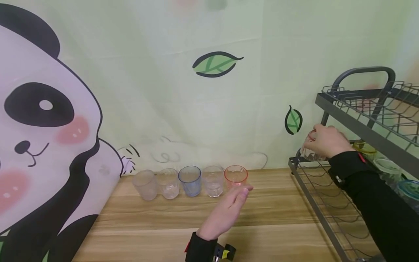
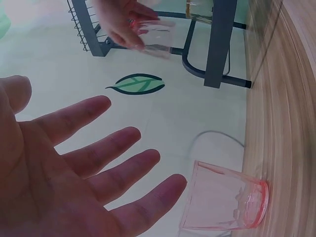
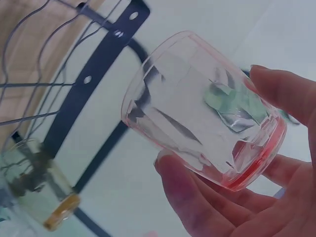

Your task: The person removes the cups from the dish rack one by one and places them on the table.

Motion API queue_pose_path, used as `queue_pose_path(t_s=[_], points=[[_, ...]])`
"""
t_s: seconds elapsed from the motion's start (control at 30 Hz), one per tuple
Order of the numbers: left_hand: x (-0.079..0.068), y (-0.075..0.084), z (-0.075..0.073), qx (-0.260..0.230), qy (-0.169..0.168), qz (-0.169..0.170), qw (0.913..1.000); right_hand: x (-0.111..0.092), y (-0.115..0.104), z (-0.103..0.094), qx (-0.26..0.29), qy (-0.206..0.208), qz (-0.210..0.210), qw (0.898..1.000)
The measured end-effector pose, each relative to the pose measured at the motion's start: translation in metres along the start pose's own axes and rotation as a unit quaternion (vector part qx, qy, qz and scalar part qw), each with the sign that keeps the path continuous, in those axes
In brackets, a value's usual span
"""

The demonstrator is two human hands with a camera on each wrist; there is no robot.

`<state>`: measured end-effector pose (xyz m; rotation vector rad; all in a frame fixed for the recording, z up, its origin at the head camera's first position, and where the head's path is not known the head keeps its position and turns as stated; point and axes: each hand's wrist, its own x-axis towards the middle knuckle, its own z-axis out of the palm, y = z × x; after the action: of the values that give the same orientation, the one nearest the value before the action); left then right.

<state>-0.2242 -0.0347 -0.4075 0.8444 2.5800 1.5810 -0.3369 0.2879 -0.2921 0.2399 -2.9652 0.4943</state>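
Observation:
My right hand (image 1: 330, 141) grips a clear tumbler with a red base (image 3: 197, 116) between thumb and fingers. In the head view this tumbler is upside down, base upward, at the far left corner of the dish rack's lower shelf (image 1: 327, 203). Whether its rim touches the wires cannot be told. My left hand (image 1: 224, 214) is held over the table with its fingers straight and nothing in them; the left wrist view shows its bare palm (image 2: 54, 182). Just beyond it, a red-rimmed glass (image 1: 235, 174) stands upright on the wood.
Left of the red-rimmed glass a row continues with clear glasses (image 1: 212, 182) and a blue glass (image 1: 190, 182). On the rack, past my right arm, are a yellow glass (image 1: 364, 148), a clear one (image 1: 387, 166) and a blue-green one (image 1: 409, 191). The upper wire shelf (image 1: 363, 123) overhangs them.

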Motion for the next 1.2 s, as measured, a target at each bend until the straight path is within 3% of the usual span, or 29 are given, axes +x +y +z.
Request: queue_pose_path(t_s=[0.17, 0.37, 0.7, 0.87, 1.03, 1.2], points=[[-0.002, 0.001, 0.0, -0.01, -0.003, -0.01, 0.9999, -0.003, -0.014, 0.005, -0.014, 0.017, -0.012, 1.0], [-0.004, 0.004, 0.0, -0.016, -0.005, -0.008, 0.9998, -0.008, -0.031, 0.006, -0.019, 0.009, -0.024, 0.999], [-0.003, 0.005, 0.001, -0.032, 0.0, -0.007, 0.9995, -0.025, -0.079, 0.014, -0.03, 0.032, -0.067, 0.997], [0.0, 0.002, 0.004, -0.079, 0.01, -0.014, 0.9967, -0.039, -0.104, 0.025, -0.007, 0.036, -0.099, 0.994], [0.003, -0.002, 0.006, -0.136, 0.041, -0.023, 0.9896, -0.053, -0.121, 0.037, 0.027, 0.032, -0.118, 0.992], [0.006, -0.004, 0.008, -0.221, 0.07, -0.039, 0.9719, -0.067, -0.133, 0.045, 0.066, 0.034, -0.131, 0.989]])
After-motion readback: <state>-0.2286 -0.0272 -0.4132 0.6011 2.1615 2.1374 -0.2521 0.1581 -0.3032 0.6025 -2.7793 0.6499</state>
